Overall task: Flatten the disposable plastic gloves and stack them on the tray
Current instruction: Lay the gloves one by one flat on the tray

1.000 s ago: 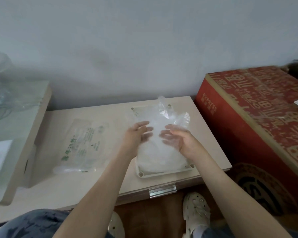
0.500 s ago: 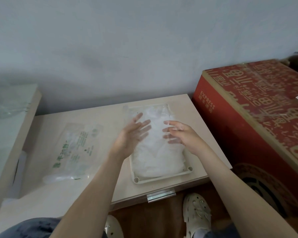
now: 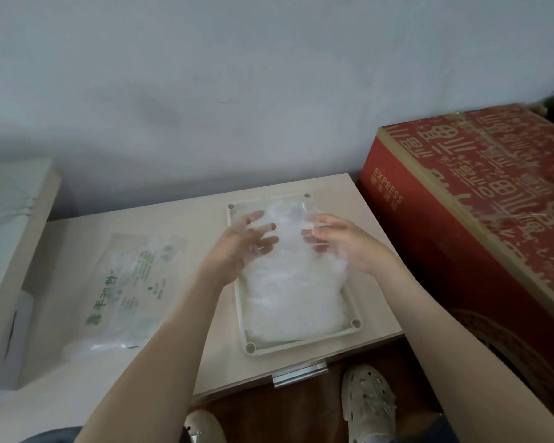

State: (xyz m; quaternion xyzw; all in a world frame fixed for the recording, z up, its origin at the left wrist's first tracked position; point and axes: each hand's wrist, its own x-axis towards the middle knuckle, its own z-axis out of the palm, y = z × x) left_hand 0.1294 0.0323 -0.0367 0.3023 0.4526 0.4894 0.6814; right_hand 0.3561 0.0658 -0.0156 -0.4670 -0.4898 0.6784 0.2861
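A cream rectangular tray (image 3: 247, 346) lies on the low beige table (image 3: 202, 356). A thick stack of clear, crinkled plastic gloves (image 3: 296, 302) fills it. My left hand (image 3: 240, 247) hovers over the stack's far left part with fingers spread and straight. Opposite it, my right hand (image 3: 347, 246) is over the far right part, fingers extended and slightly bent. Its fingertips touch the top glove's film near the tray's far end. Neither hand grips anything that I can make out.
A clear glove package with green print (image 3: 135, 282) lies left of the tray. A large red cardboard box (image 3: 467, 225) stands against the table's right side. A pale wooden box (image 3: 10, 251) sits at the left. My shoes (image 3: 368, 401) are beyond the near table edge.
A second ago both hands held a glove raised above the tray. It now lies flat on the stack, and the hands have opened and moved toward the tray's far end.
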